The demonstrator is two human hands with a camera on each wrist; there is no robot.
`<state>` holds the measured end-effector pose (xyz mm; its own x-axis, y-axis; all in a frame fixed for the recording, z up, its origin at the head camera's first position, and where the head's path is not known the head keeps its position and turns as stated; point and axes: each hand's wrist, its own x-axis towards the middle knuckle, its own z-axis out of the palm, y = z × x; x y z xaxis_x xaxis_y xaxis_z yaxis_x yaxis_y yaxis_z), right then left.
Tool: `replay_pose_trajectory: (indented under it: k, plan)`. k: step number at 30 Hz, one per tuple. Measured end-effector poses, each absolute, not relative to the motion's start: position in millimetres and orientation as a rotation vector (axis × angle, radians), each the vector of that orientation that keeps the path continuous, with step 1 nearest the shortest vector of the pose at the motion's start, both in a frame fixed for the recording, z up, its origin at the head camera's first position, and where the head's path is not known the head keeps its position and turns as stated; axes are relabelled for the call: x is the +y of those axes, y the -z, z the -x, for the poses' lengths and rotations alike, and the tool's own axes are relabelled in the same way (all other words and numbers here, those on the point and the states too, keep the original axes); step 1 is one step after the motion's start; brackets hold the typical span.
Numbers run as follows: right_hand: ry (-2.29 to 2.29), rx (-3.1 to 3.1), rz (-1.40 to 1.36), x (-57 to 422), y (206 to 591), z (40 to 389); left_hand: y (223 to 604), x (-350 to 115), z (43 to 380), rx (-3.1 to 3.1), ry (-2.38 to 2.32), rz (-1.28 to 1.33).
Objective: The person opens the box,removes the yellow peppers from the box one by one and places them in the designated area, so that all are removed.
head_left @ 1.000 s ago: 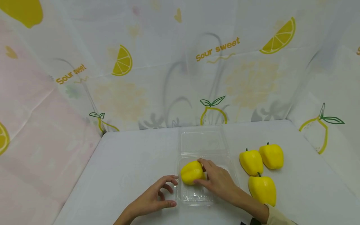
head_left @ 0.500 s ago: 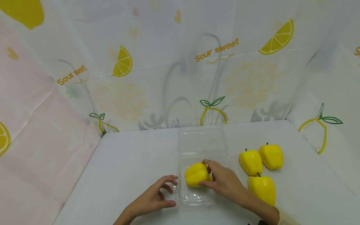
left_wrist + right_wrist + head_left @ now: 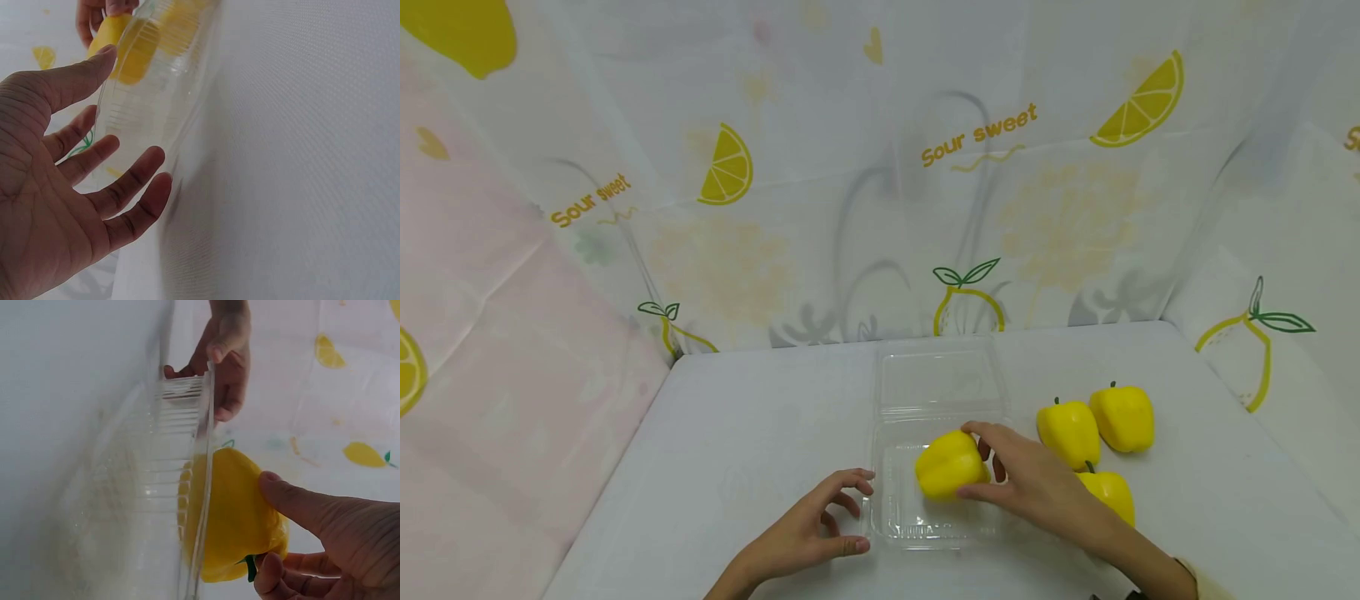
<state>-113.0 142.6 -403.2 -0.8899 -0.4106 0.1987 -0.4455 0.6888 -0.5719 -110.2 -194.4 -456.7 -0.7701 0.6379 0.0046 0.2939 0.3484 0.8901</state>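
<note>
My right hand (image 3: 1037,487) grips a yellow bell pepper (image 3: 947,468) between thumb and fingers at its stem end. The pepper lies on its side within the base of a clear plastic clamshell container (image 3: 906,531), whose lid (image 3: 940,377) is folded back flat behind it. In the right wrist view its green stem (image 3: 251,567) shows beside the fingers, and part of the pepper sits behind the clear wall. My left hand (image 3: 811,527) has its fingers loosely spread, fingertips right at the container's left rim, holding nothing.
To the right of the container stand more yellow bell peppers: one at the left (image 3: 1069,433), one farther back (image 3: 1122,418), and a nearer pepper (image 3: 1114,493) partly hidden by my right forearm. A lemon-printed cloth (image 3: 820,208) rises behind the white table (image 3: 760,417).
My right hand has moved the bell pepper rightward across the container base, away from its left side. The left hand has stayed in place.
</note>
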Motion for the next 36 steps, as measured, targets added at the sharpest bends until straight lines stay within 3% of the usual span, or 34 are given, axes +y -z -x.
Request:
replay_pose_trajectory:
  k: [36]
  plan:
    - [-1.048,-2.775,-0.777,226.7,371.3,109.9,458.8,-193.9,111.5,2.280,-1.394,-0.869]
